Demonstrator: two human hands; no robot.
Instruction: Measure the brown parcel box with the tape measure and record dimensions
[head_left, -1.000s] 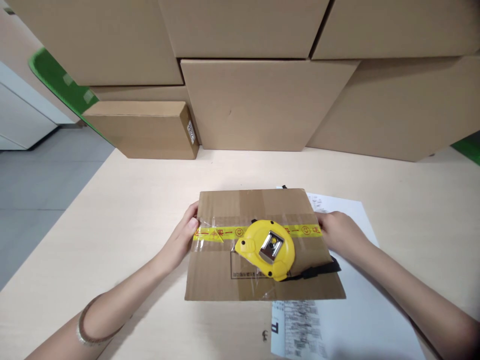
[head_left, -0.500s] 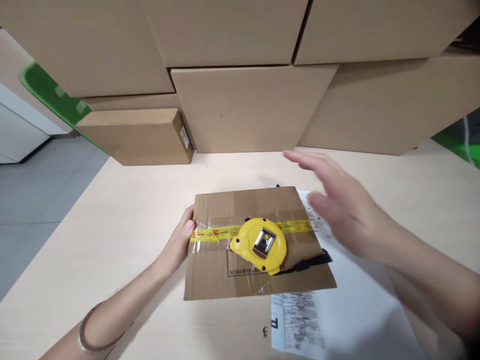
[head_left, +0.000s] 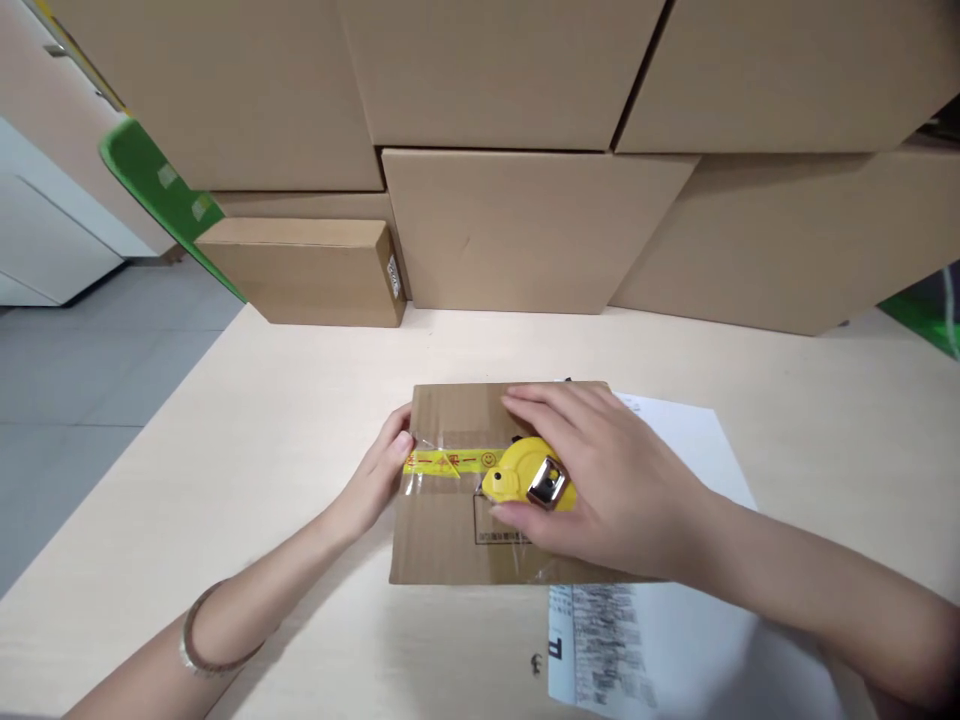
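Note:
A small cardboard box (head_left: 442, 540) with yellow printed tape across its top is in the middle, over the table. My left hand (head_left: 379, 475) grips its left edge, thumb on the side and the other fingers partly hidden behind. On top of the box lies a yellow tape measure (head_left: 517, 474) with a metal belt clip. My right hand (head_left: 600, 470) is closed around it from the right, fingers above and thumb below. The palm hides the right part of the tape measure and its black strap.
White paper with a printed, scribbled label (head_left: 611, 640) lies under and to the right of the box. A long cardboard box (head_left: 300, 280) stands at the back left. Large stacked cartons (head_left: 532, 235) wall off the table's (head_left: 247, 430) far side.
My right hand has come down and left from the air onto the tape measure and closed around it. My left hand still holds the box. The camera view has shifted slightly.

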